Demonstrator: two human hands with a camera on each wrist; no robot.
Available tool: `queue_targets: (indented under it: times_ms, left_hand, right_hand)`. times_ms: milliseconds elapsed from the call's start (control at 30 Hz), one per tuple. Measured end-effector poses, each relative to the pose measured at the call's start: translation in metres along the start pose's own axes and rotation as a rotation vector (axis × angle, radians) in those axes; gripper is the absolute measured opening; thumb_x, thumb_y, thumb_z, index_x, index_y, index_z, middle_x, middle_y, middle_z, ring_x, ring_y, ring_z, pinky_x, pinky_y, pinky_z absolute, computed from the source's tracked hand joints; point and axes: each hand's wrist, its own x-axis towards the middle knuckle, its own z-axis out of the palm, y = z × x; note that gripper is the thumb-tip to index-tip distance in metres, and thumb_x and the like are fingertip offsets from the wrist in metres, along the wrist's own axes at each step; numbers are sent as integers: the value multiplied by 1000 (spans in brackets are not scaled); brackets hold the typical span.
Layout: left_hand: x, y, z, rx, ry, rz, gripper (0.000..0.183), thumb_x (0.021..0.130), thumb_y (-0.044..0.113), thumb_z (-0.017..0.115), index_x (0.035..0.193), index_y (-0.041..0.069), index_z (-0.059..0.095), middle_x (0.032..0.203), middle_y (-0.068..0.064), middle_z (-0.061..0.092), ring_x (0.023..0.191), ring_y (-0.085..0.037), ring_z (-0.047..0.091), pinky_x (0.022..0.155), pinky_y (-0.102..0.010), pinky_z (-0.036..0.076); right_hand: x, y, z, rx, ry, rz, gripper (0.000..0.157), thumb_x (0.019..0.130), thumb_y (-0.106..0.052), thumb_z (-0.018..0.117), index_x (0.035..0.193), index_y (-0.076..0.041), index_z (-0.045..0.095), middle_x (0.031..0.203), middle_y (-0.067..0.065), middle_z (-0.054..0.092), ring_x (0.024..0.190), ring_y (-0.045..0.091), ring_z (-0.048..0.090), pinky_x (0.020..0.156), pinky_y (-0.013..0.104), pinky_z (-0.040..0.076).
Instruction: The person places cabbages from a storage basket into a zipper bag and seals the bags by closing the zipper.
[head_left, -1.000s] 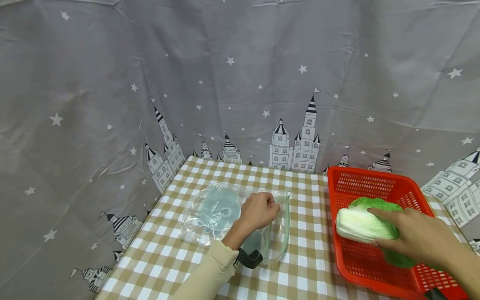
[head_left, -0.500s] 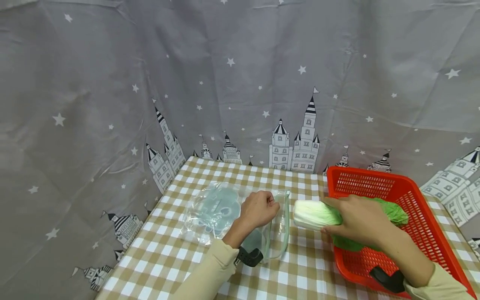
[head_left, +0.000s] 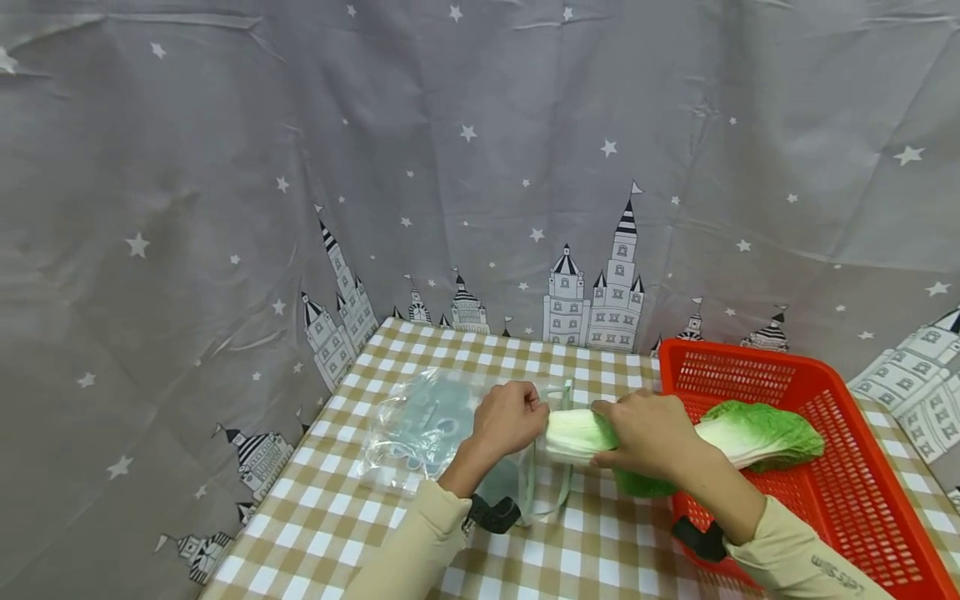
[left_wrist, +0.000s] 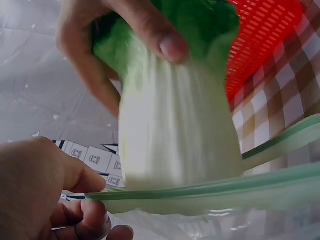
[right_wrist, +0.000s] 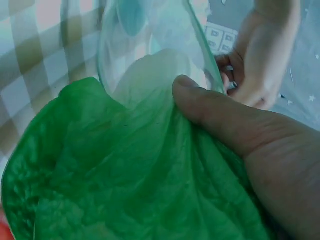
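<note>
My right hand [head_left: 651,433] grips a napa cabbage [left_wrist: 175,125] with its white stem end forward, thumb on top. Green leaves [right_wrist: 125,175] fan out behind the grip in the right wrist view. The stem end is right at the mouth of a clear zip bag [head_left: 438,417] lying on the table. Between thumb and fingers, my left hand [head_left: 508,419] pinches the far end of the bag's green zip edge [left_wrist: 200,191]. The mouth gapes around the cabbage's white base, and the very tip is hidden behind the zip edge in the left wrist view.
A red perforated basket [head_left: 877,462] stands at the right, with a second napa cabbage [head_left: 772,435] lying in it. Brown-and-white checked cloth [head_left: 322,500] covers the table. A grey curtain [head_left: 480,150] with castles hangs behind.
The right hand has lifted one cabbage out of the basket and carried it left to the bag's mouth. The second cabbage now shows in the basket. The left hand has kept its pinch.
</note>
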Motion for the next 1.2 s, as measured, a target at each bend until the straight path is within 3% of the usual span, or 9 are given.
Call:
queue_targets:
  times_ms: [433, 633, 900, 1033, 1200]
  left_hand:
    - [0, 15, -1, -7, -21, 35, 20, 80, 20, 59, 61, 20, 52, 54, 8, 49, 46, -11, 46, 40, -29, 36]
    - [-2, 20, 0, -9, -21, 41, 20, 80, 21, 60, 61, 21, 53, 56, 9, 50, 50, -11, 49, 42, -28, 37]
    - [-3, 26, 4, -35, -38, 65, 22, 81, 20, 61, 60, 20, 53, 54, 10, 49, 49, -9, 48, 41, -26, 36]
    - [-4, 26, 4, -52, -38, 71, 21, 79, 19, 61, 60, 20, 54, 54, 11, 49, 48, -8, 47, 41, -25, 36]
    - [-5, 24, 4, -69, -52, 79, 20, 80, 18, 61, 61, 19, 53, 54, 11, 48, 47, -6, 45, 40, -24, 35]
  right_hand:
    - [14, -17, 22, 135, -69, 18, 51, 67, -59, 80, 89, -17, 63, 67, -7, 52, 61, 14, 50, 50, 38, 39]
    - [21, -23, 31, 236, -85, 101, 46, 70, -57, 79, 76, -18, 56, 63, -5, 48, 56, 15, 46, 47, 35, 37]
    - [28, -29, 42, 379, -44, 237, 26, 69, -30, 73, 66, -16, 52, 63, 1, 52, 55, 20, 49, 45, 38, 39]
    - [29, -32, 51, 464, -22, 237, 16, 65, -13, 67, 66, -14, 52, 65, 2, 50, 56, 19, 45, 45, 35, 36]
    - [30, -33, 61, 600, -4, 203, 13, 65, -4, 65, 73, -11, 56, 63, 1, 49, 55, 18, 43, 49, 33, 37]
